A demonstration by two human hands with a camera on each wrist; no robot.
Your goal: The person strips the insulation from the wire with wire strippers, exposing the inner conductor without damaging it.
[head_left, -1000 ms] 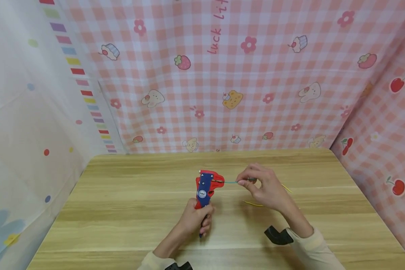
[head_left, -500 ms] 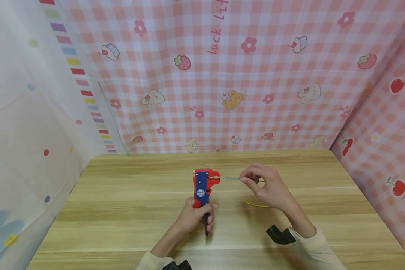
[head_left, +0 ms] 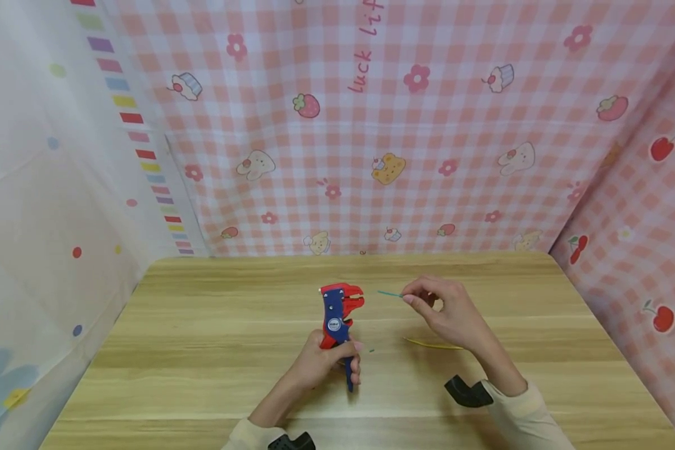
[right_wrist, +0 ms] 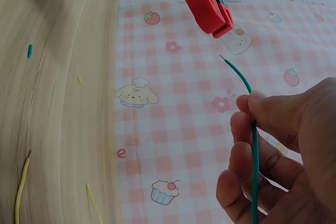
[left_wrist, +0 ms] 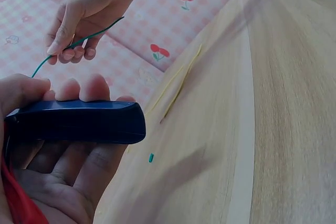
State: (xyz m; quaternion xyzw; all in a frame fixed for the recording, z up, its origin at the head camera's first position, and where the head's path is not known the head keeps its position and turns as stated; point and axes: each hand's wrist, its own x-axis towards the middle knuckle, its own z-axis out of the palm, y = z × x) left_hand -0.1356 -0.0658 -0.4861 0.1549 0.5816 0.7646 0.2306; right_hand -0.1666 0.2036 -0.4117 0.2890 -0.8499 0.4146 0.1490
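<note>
My left hand [head_left: 326,362] grips a red and blue wire stripper [head_left: 334,309] by its handles, its head upright and its red nose pointing right with a gap in it. The blue handle [left_wrist: 79,123] lies across the fingers in the left wrist view. Opposite the nose, my right hand [head_left: 444,309] pinches a green wire [right_wrist: 255,156] between thumb and index finger. The wire's short end points at the stripper, apart from it, and shows a bare copper tip [right_wrist: 222,57]. Below, a small green piece of insulation [head_left: 372,350] lies on the table.
A yellow wire [head_left: 433,344] lies on the wooden table [head_left: 202,350] under my right hand; the left wrist view shows two yellow strands. A tiny yellow scrap [right_wrist: 80,80] rests near the table's back edge. Patterned cloth [head_left: 337,125] hangs behind the table.
The green wire has come out of the stripper's nose, the two drawing apart to right and left. The nose has opened. A green scrap now shows on the table.
</note>
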